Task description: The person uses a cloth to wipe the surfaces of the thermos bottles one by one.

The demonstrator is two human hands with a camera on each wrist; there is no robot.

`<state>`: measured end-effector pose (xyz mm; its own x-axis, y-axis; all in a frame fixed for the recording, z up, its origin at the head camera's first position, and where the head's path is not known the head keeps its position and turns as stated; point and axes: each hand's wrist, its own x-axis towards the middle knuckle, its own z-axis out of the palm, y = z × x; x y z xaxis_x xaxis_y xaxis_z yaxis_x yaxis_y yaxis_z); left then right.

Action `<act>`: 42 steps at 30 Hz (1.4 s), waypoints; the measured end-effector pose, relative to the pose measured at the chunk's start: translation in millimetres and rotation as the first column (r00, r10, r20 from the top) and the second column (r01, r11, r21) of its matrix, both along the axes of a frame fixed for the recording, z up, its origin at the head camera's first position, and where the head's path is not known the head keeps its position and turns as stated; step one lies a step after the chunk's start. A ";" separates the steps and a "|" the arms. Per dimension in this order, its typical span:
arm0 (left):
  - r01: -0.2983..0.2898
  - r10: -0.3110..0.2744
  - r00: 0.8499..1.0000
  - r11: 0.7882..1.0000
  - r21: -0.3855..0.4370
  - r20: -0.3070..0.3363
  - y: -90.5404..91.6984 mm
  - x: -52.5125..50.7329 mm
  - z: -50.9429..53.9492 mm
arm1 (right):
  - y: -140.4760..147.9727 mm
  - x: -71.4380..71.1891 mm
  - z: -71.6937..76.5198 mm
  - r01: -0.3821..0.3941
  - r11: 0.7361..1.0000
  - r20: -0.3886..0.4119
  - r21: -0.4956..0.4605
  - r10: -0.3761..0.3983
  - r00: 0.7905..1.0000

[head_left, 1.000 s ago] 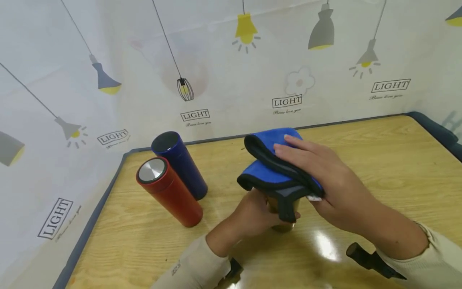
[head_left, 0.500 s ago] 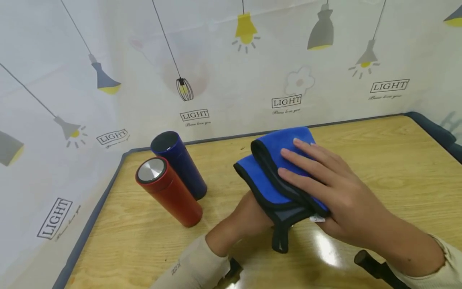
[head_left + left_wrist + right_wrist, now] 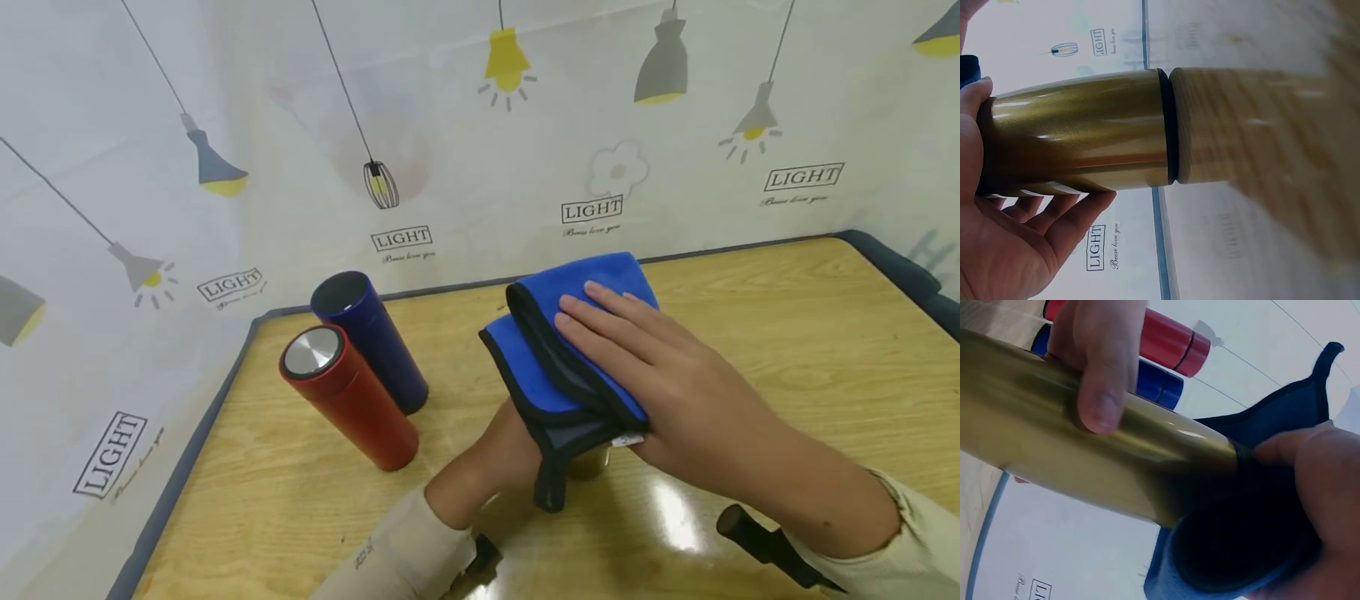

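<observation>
A gold thermos flask (image 3: 1079, 134) stands on the wooden table, its black-rimmed base down. My left hand (image 3: 510, 450) grips its side, fingers and thumb wrapped round it in the left wrist view. A folded blue cloth (image 3: 525, 358) with black edging and a hanging loop covers the flask's top. My right hand (image 3: 690, 400) holds that cloth, its long fingers lying across the upper face. In the right wrist view the right thumb (image 3: 1279, 449) lies by the flask's upper end. From the head view, the cloth hides most of the flask and the left fingers.
A red thermos flask (image 3: 367, 417) with a silver lid top stands to the left, close in front of a dark blue flask (image 3: 393, 350). Behind the wooden table (image 3: 787, 333) hangs a pale sheet printed with lamps. Dark wrist mounts (image 3: 757, 537) show near the sleeves.
The right hand and cloth have shifted over the flask's top, first toward me and right, then back left. The cloth now lies flatter to view. The left hand has stayed in place.
</observation>
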<state>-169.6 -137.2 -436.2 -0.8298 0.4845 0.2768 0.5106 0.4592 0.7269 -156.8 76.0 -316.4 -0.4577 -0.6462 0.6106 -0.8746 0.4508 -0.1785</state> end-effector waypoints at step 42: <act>-0.006 0.006 1.000 1.000 -0.011 0.003 0.3 0.3 1.1 | -17.8 10.5 -19.8 -0.025 0.928 -0.127 -0.372 -0.024 0.992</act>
